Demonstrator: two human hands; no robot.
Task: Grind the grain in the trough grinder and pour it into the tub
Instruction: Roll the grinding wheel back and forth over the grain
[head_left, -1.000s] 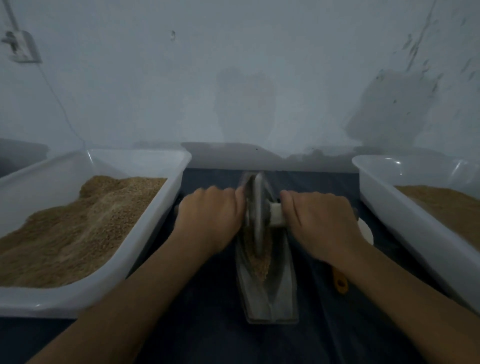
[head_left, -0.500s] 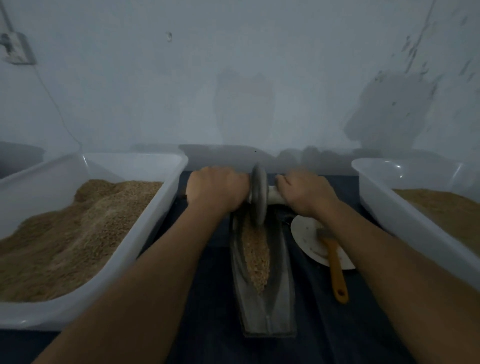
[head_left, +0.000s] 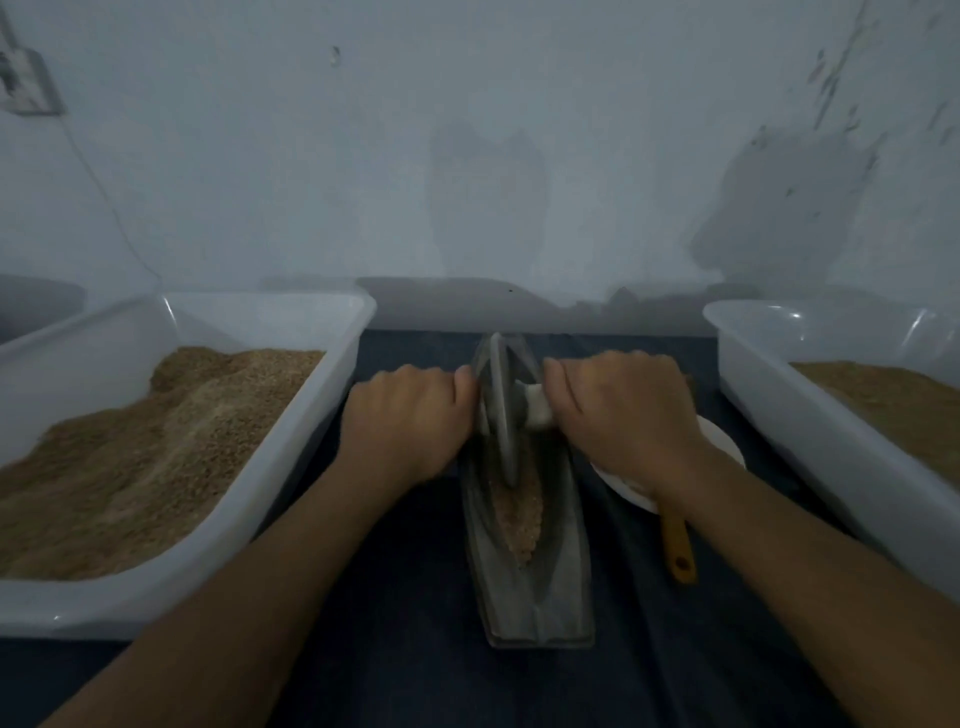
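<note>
Gripping the wheel's (head_left: 501, 410) axle, the left hand (head_left: 410, 421) and right hand (head_left: 623, 415) are curling round it while grain (head_left: 517, 512) is lying in the trough (head_left: 530, 587), risking spills onto the cloth (head_left: 405, 597) if the wheel is tilting sideways.

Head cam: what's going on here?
A person is grinding grain in a trough grinder on a dark cloth. The left hand and right hand each grip an end of the axle through the wheel, which stands upright in the trough on the grain. A white tub of grain sits on the left, another tub on the right. A plate and a yellow-handled tool lie under the right forearm.
</note>
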